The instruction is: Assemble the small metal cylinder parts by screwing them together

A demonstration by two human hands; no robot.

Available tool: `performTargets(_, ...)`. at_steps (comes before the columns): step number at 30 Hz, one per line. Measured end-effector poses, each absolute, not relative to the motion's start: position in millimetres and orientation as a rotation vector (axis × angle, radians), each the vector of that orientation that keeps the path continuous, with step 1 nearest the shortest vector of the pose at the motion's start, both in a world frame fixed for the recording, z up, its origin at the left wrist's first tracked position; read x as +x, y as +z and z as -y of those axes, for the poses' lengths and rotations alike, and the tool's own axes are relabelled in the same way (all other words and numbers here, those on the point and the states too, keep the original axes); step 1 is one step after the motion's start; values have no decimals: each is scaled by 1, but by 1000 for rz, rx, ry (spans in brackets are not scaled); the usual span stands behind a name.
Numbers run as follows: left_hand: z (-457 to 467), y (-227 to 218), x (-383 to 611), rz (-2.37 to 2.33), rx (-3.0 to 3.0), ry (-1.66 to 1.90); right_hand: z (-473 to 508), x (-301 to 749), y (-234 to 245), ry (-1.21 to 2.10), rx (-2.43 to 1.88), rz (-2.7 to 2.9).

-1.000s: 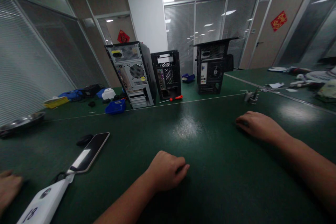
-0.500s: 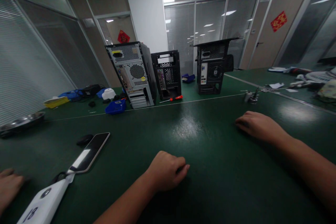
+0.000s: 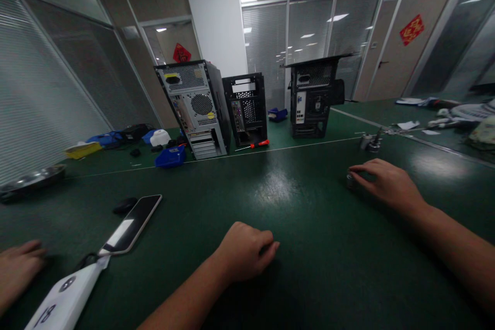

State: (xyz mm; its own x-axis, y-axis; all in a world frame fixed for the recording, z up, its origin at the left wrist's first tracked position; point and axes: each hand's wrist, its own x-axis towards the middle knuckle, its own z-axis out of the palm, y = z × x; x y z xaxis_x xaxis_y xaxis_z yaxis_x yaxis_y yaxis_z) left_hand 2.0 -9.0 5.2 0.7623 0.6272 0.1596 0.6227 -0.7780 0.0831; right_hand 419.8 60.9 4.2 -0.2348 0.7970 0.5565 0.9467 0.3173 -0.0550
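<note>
My left hand (image 3: 243, 252) rests on the green table (image 3: 294, 216) in the near middle, its fingers curled into a loose fist with nothing showing in them. Farther right, my right hand (image 3: 386, 183) lies arched over the table with its fingertips closed round a small grey round object (image 3: 350, 180). Too little of that object shows for me to name it.
Another person's hand (image 3: 17, 268) is at the left edge beside a white tag (image 3: 62, 299) and a phone (image 3: 131, 224). Three computer cases (image 3: 197, 108) (image 3: 247, 108) (image 3: 311, 98) stand at the back, near a red screwdriver (image 3: 257, 144), a blue bin (image 3: 170, 157) and small metal parts (image 3: 369, 142).
My right hand has lifted slightly and drawn its fingers onto the small grey object, which now shows. The other person's hand at the left edge has slid a little to the right.
</note>
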Motion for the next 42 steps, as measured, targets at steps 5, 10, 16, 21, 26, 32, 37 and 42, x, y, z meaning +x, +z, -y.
performTargets(5,9,5,2,-1038,2923,281,-61,418,4,-456,-1546,2037)
performTargets(10,9,7,2,-1029,2916,284,-62,419,5,-471,-1590,1999)
performTargets(16,9,7,2,-1032,2906,285,-62,417,4,-395,-1615,1989)
performTargets(21,9,5,2,-1011,2914,304,-60,415,6,-382,-1624,1971)
performTargets(26,9,7,2,-1018,2922,291,-59,412,7,-331,-1710,1907)
performTargets(32,9,9,4,-1044,2906,248,-60,412,7,-230,-1781,1863)
performTargets(37,10,7,3,-1032,2910,273,-61,414,7,-264,-1766,1948)
performTargets(42,10,7,3,-1042,2886,273,-63,416,3,-300,-1798,1938)
